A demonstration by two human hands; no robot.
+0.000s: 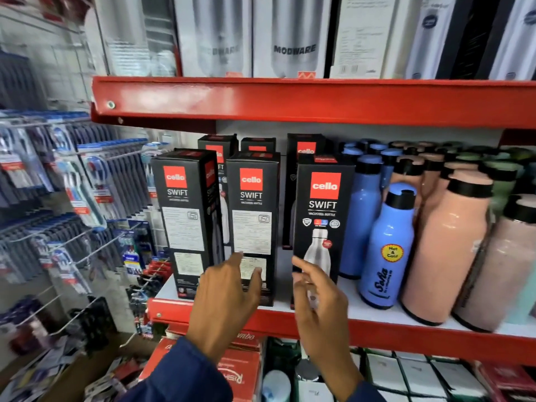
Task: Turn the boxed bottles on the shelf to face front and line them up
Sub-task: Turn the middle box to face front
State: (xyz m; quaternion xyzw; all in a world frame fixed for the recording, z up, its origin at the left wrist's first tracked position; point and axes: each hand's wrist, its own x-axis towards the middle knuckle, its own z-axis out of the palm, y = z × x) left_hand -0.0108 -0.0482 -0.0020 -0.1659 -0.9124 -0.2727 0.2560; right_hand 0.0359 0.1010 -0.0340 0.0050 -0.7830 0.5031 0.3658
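Note:
Three tall black Cello Swift bottle boxes stand in the front row of the red-edged shelf [377,329]. The left box [185,216] and the middle box [252,221] show their label-text panels. The right box [320,219] shows the bottle picture to the front. More black boxes [304,146] stand behind them. My left hand [226,297] is spread in front of the lower part of the middle box, fingers apart, holding nothing. My right hand [319,303] hovers with loose fingers at the lower left corner of the right box; whether it touches the box is unclear.
Blue bottles [388,245] and peach bottles [446,250] crowd the shelf right of the boxes. White Modware boxes [293,39] fill the shelf above. Toothbrush packs hang on wire hooks [87,184] at left. Red boxes [237,369] sit on the shelf below.

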